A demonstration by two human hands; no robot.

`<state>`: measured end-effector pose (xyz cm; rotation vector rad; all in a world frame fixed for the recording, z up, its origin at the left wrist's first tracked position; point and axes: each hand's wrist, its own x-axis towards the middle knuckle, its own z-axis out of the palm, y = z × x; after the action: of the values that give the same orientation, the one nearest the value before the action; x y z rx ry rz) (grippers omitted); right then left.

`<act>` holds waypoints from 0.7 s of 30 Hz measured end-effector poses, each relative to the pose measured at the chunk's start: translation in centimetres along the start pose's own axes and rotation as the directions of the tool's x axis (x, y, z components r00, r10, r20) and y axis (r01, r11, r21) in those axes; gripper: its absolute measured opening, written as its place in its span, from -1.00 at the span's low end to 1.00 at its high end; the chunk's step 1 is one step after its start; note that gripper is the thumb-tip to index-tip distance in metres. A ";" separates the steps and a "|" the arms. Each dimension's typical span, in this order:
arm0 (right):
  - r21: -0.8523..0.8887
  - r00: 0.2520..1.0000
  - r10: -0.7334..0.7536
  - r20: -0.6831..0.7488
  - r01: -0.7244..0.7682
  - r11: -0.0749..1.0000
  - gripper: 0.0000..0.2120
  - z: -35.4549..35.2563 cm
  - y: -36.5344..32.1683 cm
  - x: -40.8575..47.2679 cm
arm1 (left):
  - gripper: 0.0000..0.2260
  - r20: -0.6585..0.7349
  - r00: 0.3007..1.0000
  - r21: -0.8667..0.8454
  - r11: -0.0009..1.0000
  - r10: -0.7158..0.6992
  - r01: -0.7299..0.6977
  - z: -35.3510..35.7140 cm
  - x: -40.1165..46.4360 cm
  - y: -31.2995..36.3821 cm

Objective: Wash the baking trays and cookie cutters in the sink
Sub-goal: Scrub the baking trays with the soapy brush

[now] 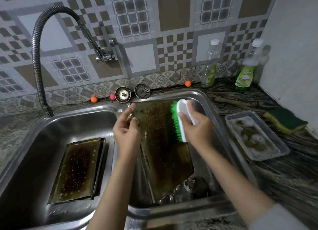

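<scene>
Over the right basin of the sink [209, 98], our left hand [126, 131] grips the tilted baking tray [160, 143] while our right hand [196, 126] clasps the green-bristled brush [180, 119] against it.

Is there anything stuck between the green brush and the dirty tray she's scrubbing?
Nothing visible is in the way. The right hand grips the brush, and its green bristles lie right against the tilted baking tray in the right sink basin. The left hand holds the tray's left edge, clear of the brush.
</scene>
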<state>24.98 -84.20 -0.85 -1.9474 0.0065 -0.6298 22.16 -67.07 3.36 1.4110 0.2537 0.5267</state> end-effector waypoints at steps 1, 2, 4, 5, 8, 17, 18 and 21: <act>0.012 0.999 -0.053 0.007 0.053 0.999 -0.53 0.7 -1.4 -1.0 | -0.62 0.009 1.000 0.020 1.000 0.001 -0.001 0.4 -0.1 -0.2; 0.051 0.991 -0.121 0.058 0.118 0.992 -0.52 1.3 -2.7 -2.8 | -0.62 0.005 1.000 0.030 0.999 0.012 -0.012 0.7 0.0 -0.3; 0.184 0.966 -0.191 0.176 0.158 0.970 -0.52 1.6 -3.7 -7.3 | -0.63 -0.044 0.998 0.028 0.998 0.054 -0.053 0.5 0.8 -0.1; 0.210 0.954 -0.206 0.220 0.160 0.965 -0.52 1.2 -3.0 -8.8 | -0.63 -0.077 0.995 0.019 0.998 0.064 -0.062 0.1 1.4 0.3; 0.086 0.977 -0.089 0.196 0.074 0.994 -0.49 -0.5 1.6 -7.8 | -0.67 -0.139 0.989 -0.008 0.998 0.060 -0.062 -1.7 2.8 1.2; 0.240 0.962 -0.151 0.226 0.095 0.966 -0.50 0.2 -1.4 -11.0 | -0.67 -0.145 0.979 -0.005 0.990 0.142 -0.144 0.3 2.3 1.1; 0.207 0.960 -0.127 0.250 0.075 0.975 -0.49 -0.5 -0.1 -10.2 | -0.67 -0.170 0.976 -0.016 0.990 0.138 -0.143 -0.2 2.6 1.5; 0.063 0.986 -0.037 0.164 0.027 0.998 -0.46 -1.5 2.4 -5.7 | -0.68 -0.179 0.976 -0.027 0.991 0.127 -0.134 -0.7 2.3 2.0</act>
<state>20.03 -85.02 -4.84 -1.9382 -0.1459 -0.4822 23.43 -65.22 5.56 1.3500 0.2921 0.7636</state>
